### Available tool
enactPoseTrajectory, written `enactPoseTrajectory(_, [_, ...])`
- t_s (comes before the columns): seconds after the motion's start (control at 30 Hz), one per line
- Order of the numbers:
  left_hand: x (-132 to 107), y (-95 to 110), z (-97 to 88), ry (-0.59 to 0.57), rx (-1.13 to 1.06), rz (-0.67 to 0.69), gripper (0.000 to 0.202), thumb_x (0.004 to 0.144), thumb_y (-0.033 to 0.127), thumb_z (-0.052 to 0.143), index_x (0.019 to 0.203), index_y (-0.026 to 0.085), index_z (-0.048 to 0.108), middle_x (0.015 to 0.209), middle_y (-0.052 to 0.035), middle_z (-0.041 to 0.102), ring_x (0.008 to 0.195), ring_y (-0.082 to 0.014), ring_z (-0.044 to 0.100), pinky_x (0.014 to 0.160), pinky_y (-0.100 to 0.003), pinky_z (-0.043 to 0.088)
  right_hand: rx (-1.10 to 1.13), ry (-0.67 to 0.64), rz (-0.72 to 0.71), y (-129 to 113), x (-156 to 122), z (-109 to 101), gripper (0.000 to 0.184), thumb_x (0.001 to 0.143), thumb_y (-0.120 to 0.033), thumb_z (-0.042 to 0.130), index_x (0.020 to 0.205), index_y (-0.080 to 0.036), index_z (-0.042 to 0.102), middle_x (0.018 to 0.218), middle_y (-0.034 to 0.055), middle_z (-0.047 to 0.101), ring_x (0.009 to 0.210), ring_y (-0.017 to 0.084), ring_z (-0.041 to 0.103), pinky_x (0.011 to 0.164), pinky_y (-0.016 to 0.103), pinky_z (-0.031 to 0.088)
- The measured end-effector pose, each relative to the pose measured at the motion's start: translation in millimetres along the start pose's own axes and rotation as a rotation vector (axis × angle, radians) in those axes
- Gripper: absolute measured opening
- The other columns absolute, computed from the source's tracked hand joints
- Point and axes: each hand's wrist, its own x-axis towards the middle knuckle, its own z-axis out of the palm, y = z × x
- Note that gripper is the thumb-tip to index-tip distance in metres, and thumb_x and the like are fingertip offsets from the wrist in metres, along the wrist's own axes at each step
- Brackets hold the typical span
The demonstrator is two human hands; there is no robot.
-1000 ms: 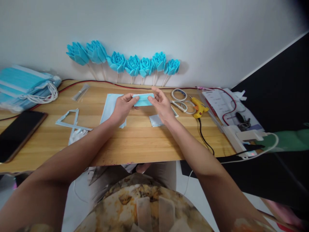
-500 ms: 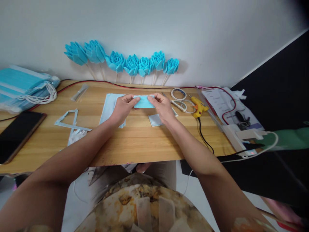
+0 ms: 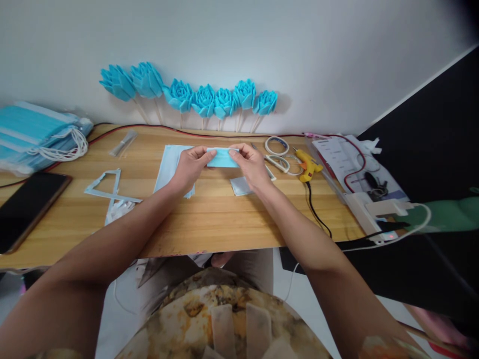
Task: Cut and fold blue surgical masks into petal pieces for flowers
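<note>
The left hand (image 3: 191, 162) and right hand (image 3: 253, 162) each pinch one end of a blue fabric piece (image 3: 220, 158), thumbs on the near face. The piece is a flat, soft rectangle, stretched level between the hands above the table (image 3: 224, 224); the fingers behind it are mostly concealed. The left hand and forearm cover part of a pale blue sheet (image 3: 166, 167). The right hand overlaps a smaller pale blue piece (image 3: 240, 186) and obscures part of the scissors (image 3: 277, 163).

A clear plastic bag (image 3: 86, 123), cut off at the left edge, contains pleated blue masks (image 3: 33, 127) with white cord loops. The phone (image 3: 33, 207) is also cropped. A small transparent packet (image 3: 123, 143) contains thin strips, too fine to identify. Along the wall, layered blue flowers (image 3: 180, 95) stand on thin stems. A yellow plastic glue gun (image 3: 309, 165) lies right of the scissors.
</note>
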Motion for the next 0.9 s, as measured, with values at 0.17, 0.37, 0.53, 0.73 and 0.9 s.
enactPoseTrajectory(0.17, [0.3,-0.5,-2.3,-0.002,0.040,0.035,0.024,0.078,0.038,0.081,0.072,0.016,0.072,0.067,0.0005,0.064,0.060,-0.0099,0.053,0.060,-0.023,0.043,-0.069,0.009,-0.064,-1.8,-0.8,-1.5,0.022,0.078,-0.042,0.073,0.088,-0.022,0.074,0.077,-0.0027,0.067,0.072,0.012,0.055,0.071,0.028,0.044])
enactPoseTrajectory(0.37, [1.4,4.9,-5.3,-0.025,0.466,0.293,0.010,0.077,0.028,0.078,0.086,0.023,0.080,0.088,-0.0038,0.076,0.080,-0.0195,0.064,0.081,-0.030,0.047,-0.333,-0.033,-0.220,-9.0,-7.3,-0.6,0.013,0.084,-0.033,0.069,0.093,-0.025,0.075,0.090,0.0007,0.075,0.084,0.018,0.064,0.084,0.034,0.051])
enactPoseTrajectory(0.53, [1.7,6.3,-5.9,-0.097,0.611,0.395,0.005,0.080,0.025,0.074,0.077,0.025,0.078,0.086,-0.0043,0.076,0.087,-0.0233,0.066,0.089,-0.034,0.047,-0.416,-0.068,-0.277,-10.9,-10.9,0.8,0.022,0.084,-0.029,0.072,0.106,-0.028,0.072,0.092,0.0001,0.074,0.088,0.020,0.066,0.092,0.038,0.052])
enactPoseTrajectory(0.73, [1.0,4.1,-3.9,-0.045,0.263,0.222,0.006,0.078,0.027,0.077,0.077,0.021,0.078,0.078,-0.0022,0.074,0.075,-0.0175,0.064,0.076,-0.029,0.050,-0.341,-0.124,-0.257,-16.1,-12.6,-0.8,0.052,0.082,-0.035,0.077,0.132,-0.029,0.063,0.108,0.0028,0.073,0.103,0.023,0.067,0.101,0.043,0.053])
enactPoseTrajectory(0.9, [4.4,-1.2,-5.8,-0.067,-0.005,0.109,0.014,0.072,0.033,0.086,0.079,0.022,0.079,0.081,-0.0006,0.075,0.077,-0.0149,0.065,0.080,-0.028,0.053,-0.273,-0.159,-0.211,-13.4,-10.0,-1.6,0.070,0.079,-0.036,0.081,0.143,-0.032,0.054,0.135,0.0034,0.065,0.119,0.026,0.064,0.109,0.046,0.052])
